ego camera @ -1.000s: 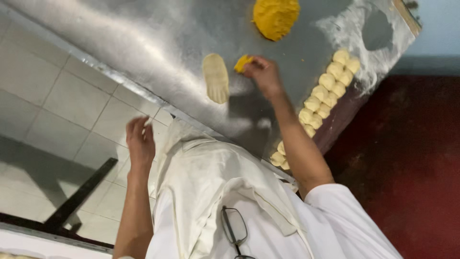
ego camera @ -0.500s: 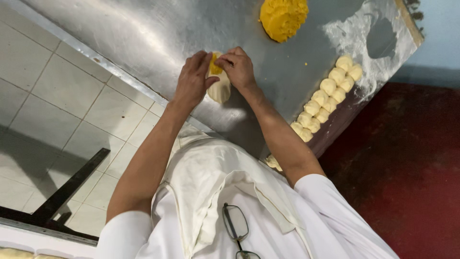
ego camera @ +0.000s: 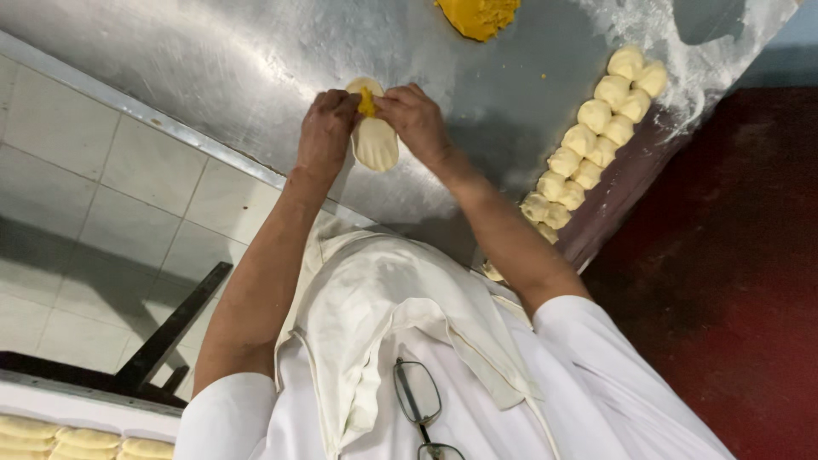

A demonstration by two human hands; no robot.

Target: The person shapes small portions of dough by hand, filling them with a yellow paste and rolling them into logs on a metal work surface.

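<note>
yellow filling (ego camera: 367, 104) half-hidden between fingers (ego camera: 349, 106)

A flattened oval of pale cream dough (ego camera: 376, 140) lies flat on a steel tabletop (ego camera: 213, 77). A small lump of bright yellow filling (ego camera: 367, 104) sits on its far end. The left hand (ego camera: 325, 136) and the right hand (ego camera: 416, 119) pinch that end from either side, fingertips touching dough and filling. The near end lies uncovered, marked with shallow creases.
</note>
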